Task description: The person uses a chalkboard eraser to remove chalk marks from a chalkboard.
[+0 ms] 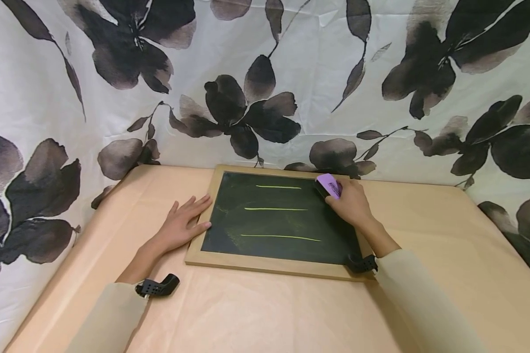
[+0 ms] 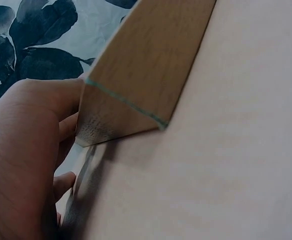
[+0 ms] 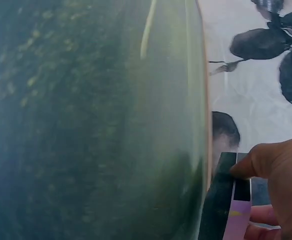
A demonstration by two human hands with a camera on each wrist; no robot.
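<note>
A right hand (image 1: 352,202) pinches an eraser (image 1: 329,186) at the board (image 1: 282,224)'s upper right corner, center frame, its dark side apparently turned down to meet the slate. The left hand (image 1: 182,223), fingers spread, rests at the board's left edge, likely steadying it; three yellow lines (image 1: 276,209) cross the surface.

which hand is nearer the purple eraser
Right. The right hand grips the purple eraser near the upper right corner of the chalkboard; the left hand is across at the wooden frame's left side.
</note>
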